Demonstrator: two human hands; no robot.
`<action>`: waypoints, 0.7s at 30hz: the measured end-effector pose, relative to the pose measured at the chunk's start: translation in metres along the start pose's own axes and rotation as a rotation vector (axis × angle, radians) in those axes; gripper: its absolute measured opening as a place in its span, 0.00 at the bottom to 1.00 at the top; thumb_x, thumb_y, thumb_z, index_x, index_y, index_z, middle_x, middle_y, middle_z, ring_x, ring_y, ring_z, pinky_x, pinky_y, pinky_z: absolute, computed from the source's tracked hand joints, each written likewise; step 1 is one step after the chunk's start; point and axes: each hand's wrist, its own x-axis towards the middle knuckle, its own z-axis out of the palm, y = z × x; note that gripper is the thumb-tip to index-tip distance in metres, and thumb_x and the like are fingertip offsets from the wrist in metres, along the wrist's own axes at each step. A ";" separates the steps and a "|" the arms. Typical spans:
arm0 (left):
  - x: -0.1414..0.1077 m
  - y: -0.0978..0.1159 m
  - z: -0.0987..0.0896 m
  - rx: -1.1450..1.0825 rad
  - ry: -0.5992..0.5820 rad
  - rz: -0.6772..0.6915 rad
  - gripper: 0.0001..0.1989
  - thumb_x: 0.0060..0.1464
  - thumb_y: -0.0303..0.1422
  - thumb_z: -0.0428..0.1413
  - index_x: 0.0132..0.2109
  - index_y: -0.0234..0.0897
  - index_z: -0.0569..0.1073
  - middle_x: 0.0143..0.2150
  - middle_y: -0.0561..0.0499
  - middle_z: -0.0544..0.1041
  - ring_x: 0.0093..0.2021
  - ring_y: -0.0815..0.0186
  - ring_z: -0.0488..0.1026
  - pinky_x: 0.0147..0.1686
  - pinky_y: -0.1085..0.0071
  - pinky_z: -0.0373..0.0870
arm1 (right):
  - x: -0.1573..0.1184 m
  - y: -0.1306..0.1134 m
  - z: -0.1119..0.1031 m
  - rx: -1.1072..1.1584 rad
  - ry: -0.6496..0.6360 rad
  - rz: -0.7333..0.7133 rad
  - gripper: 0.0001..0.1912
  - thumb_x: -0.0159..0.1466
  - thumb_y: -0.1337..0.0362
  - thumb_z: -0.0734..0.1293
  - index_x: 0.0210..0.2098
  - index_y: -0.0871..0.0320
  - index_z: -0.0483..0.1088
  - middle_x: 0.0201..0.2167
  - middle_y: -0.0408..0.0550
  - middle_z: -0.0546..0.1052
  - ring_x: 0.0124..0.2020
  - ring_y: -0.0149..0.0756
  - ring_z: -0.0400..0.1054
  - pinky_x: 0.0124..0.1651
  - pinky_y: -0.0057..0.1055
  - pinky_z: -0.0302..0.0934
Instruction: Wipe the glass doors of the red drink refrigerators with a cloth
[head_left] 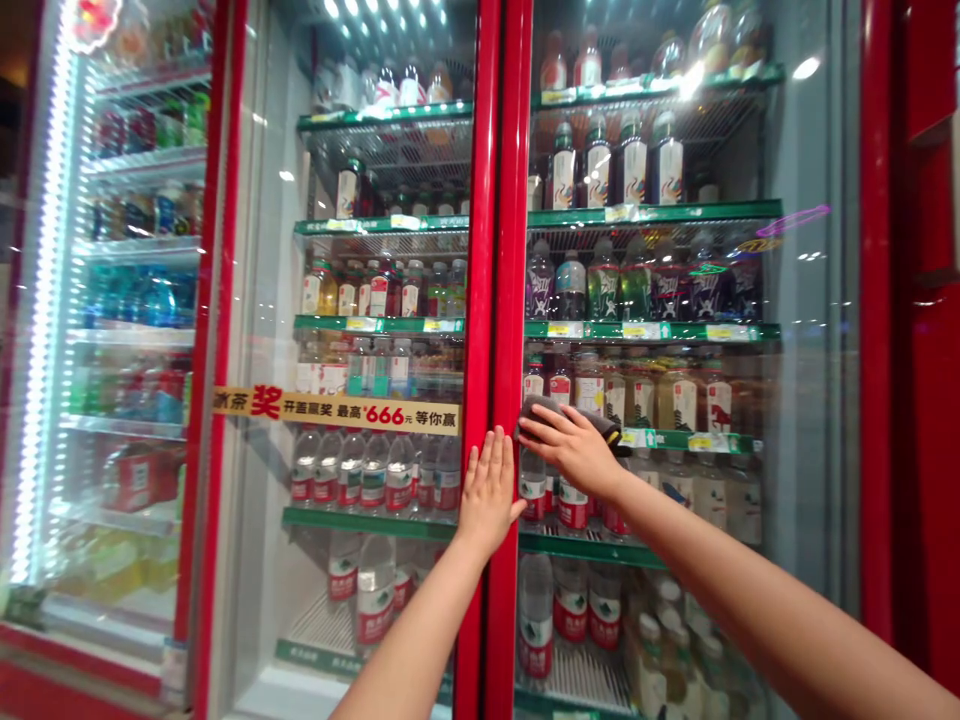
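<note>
My left hand [487,492] lies flat with its fingers stretched upward against the red door frame [501,250] in the middle of the drinks fridge. To its right, my right hand [576,445] holds a dark grey cloth [541,404] flat against the right glass door [806,400], close to the frame's edge. Part of the cloth is hidden under the palm and fingers; a yellowish edge shows on its right side. Behind the glass, water bottles with red labels [573,508] stand just below the cloth.
A printed yellow strip [337,411] runs across the left glass door. Green-edged shelves [652,214] behind both doors carry rows of bottles. Another lit fridge [142,335] with drinks stands at the far left, and a red panel [926,420] at the far right.
</note>
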 end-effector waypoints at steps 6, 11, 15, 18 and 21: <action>-0.003 -0.002 -0.001 -0.044 0.004 0.001 0.68 0.47 0.43 0.70 0.74 0.25 0.29 0.76 0.33 0.39 0.76 0.51 0.34 0.73 0.51 0.47 | 0.019 0.012 -0.008 0.147 0.226 0.257 0.22 0.68 0.73 0.61 0.53 0.48 0.77 0.58 0.42 0.77 0.65 0.40 0.64 0.63 0.44 0.62; -0.003 -0.001 0.001 -0.038 -0.021 -0.011 0.68 0.43 0.42 0.72 0.74 0.22 0.33 0.75 0.31 0.38 0.76 0.50 0.33 0.73 0.51 0.48 | 0.079 0.018 -0.009 0.138 0.269 0.333 0.23 0.68 0.72 0.61 0.58 0.48 0.74 0.63 0.42 0.72 0.67 0.41 0.60 0.66 0.43 0.58; -0.006 0.002 0.007 -0.024 -0.039 -0.031 0.63 0.45 0.40 0.71 0.74 0.21 0.41 0.75 0.29 0.36 0.75 0.48 0.33 0.73 0.50 0.49 | 0.064 -0.005 0.006 0.041 0.158 0.277 0.24 0.71 0.70 0.60 0.62 0.44 0.69 0.67 0.39 0.67 0.68 0.42 0.59 0.65 0.45 0.53; -0.013 0.007 0.012 -0.015 -0.056 -0.057 0.60 0.45 0.35 0.70 0.73 0.19 0.44 0.74 0.28 0.36 0.75 0.47 0.33 0.73 0.50 0.49 | 0.036 -0.022 0.014 0.004 0.089 0.139 0.22 0.72 0.67 0.60 0.63 0.43 0.68 0.67 0.36 0.67 0.68 0.40 0.59 0.65 0.42 0.50; -0.021 0.013 0.014 -0.006 -0.052 -0.105 0.59 0.47 0.34 0.68 0.74 0.21 0.41 0.74 0.29 0.36 0.75 0.47 0.33 0.73 0.49 0.48 | 0.034 -0.015 0.006 -0.017 0.019 0.087 0.22 0.73 0.64 0.60 0.63 0.40 0.68 0.66 0.33 0.68 0.67 0.39 0.60 0.63 0.41 0.51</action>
